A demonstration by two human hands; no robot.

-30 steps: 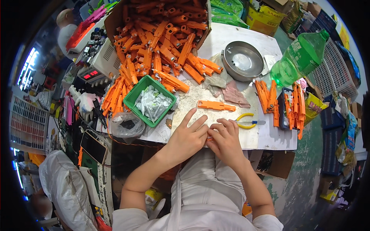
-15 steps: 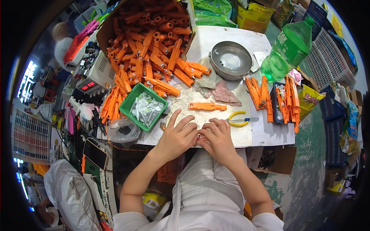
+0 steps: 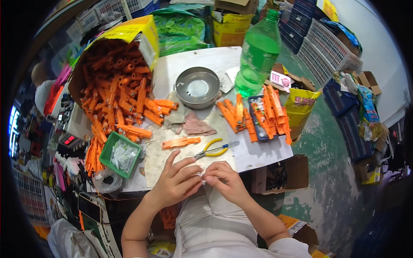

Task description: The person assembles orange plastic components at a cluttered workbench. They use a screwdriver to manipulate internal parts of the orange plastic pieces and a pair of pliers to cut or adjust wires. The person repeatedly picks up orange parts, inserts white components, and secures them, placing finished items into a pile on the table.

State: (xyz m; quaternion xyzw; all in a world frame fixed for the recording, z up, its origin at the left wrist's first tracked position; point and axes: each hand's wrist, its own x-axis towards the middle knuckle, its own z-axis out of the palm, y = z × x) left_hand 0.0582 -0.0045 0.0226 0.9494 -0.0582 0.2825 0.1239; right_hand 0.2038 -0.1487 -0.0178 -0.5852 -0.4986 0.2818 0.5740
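Observation:
My left hand (image 3: 177, 178) and my right hand (image 3: 224, 180) meet just over the table's front edge. Their fingertips pinch together around something small and whitish, mostly hidden by the fingers. An orange plastic part (image 3: 181, 143) lies flat beyond the left hand. To its right, yellow-handled pliers (image 3: 215, 151) rest with their handles spread, and a screwdriver with a clear blue handle (image 3: 232, 144) lies against them. A green bin (image 3: 103, 157) of small clear plastic pieces (image 3: 124, 155) stands to the left of my left hand.
A tipped box (image 3: 148, 38) spills many orange parts (image 3: 118, 99) at the back left. Behind the pliers are a steel bowl (image 3: 198, 101) and a pink rag (image 3: 198, 124). A green bottle (image 3: 258, 56) stands at the back right, near a dark tray (image 3: 258, 124) heaped with orange parts.
The view has swung to the right, so the table appears shifted left. My hands stay together but have drawn back slightly off the table's edge, fingertips still meeting around something small.

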